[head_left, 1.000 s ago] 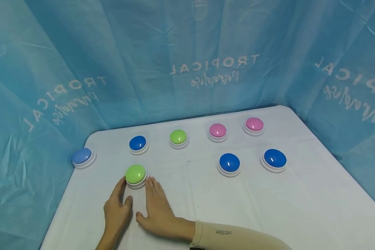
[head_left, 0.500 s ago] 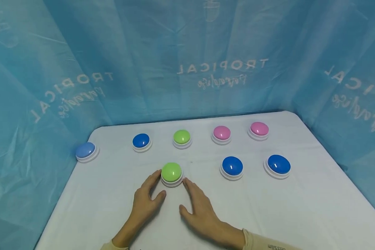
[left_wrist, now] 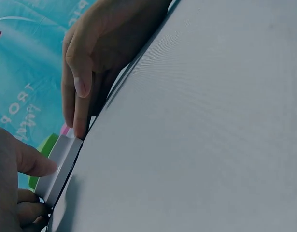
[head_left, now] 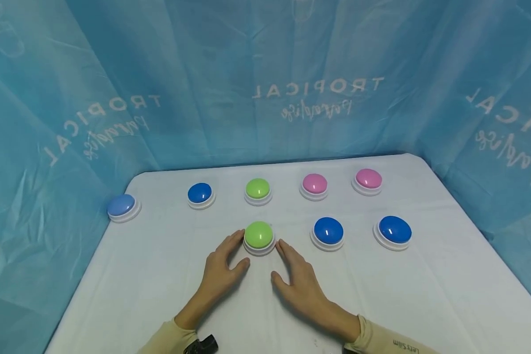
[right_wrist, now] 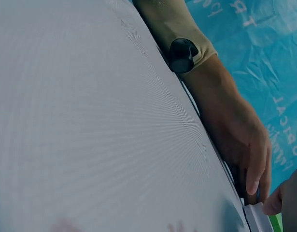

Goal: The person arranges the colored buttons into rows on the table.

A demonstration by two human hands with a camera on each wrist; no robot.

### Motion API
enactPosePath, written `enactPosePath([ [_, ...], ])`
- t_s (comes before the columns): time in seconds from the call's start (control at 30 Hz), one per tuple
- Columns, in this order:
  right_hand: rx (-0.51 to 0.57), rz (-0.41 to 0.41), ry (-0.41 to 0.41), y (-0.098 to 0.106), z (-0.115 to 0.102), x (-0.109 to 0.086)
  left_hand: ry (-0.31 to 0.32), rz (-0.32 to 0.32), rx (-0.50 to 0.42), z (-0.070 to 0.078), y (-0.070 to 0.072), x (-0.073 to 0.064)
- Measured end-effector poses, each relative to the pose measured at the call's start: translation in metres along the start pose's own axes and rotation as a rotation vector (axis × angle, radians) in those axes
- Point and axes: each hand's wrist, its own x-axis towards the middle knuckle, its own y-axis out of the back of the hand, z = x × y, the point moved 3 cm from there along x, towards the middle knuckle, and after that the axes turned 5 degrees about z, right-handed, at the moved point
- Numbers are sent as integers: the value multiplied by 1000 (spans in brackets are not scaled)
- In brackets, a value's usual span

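A green dome push button (head_left: 258,235) on a round white base stands on the white-covered table, between my two hands. At its left edge are the fingertips of my left hand (head_left: 219,273), thumb spread toward me. My right hand (head_left: 302,282) has long, nearly straight fingers whose tips reach the right side of the base. In the left wrist view the white base (left_wrist: 61,162) sits flat on the cloth, with the right hand (left_wrist: 97,48) beyond it. The right wrist view shows the left hand (right_wrist: 235,130) reaching down to the base, which is partly cut off.
Along the back stand a light blue button (head_left: 121,205), a blue button (head_left: 199,193), a second green button (head_left: 257,189) and two pink buttons, one (head_left: 314,184) left of the other (head_left: 368,179). Two blue buttons, one (head_left: 329,231) nearer, the other (head_left: 395,230) farther right, stand right of my hands. Blue curtains (head_left: 212,98) enclose the table.
Both hands and the green button between them have moved right across the table, from below the back blue button to below the back green one. The other buttons keep their places.
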Motion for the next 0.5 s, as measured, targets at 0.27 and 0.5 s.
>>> enactPosePath([
  [0.27, 2, 28, -32, 5, 0, 0, 0, -36, -7, 7, 1, 2],
  [0.5, 15, 5, -100, 15, 5, -2, 13, -77, 4, 13, -9, 5],
])
